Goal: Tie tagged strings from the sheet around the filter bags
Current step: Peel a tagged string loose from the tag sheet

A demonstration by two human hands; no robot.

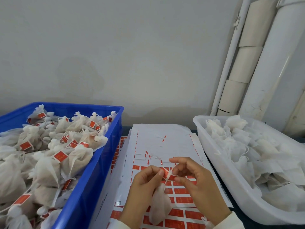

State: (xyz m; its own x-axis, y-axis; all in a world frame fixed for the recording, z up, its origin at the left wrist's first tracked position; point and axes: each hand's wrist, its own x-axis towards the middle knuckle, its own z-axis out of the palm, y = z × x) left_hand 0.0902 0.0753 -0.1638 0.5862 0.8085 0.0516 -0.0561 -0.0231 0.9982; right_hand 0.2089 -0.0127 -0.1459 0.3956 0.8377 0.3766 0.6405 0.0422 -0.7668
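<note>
Two hands work above the white sheet of red tags (165, 146): my left hand (145, 180) has its grip pinched on the white filter bag's (160, 205) neck, keeping it bunched, while my right hand (194, 177) has its grip clamped on the thin white tagged string (170, 175), likely cinching a knot.

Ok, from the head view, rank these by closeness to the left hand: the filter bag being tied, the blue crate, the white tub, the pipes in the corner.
From the left hand:
1. Filter bag, hanging right beneath the hands, pinched at its neck.
2. Blue crate, just to the left.
3. White tub, to the right, past the right hand.
4. Pipes, far upper right against the wall.
</note>
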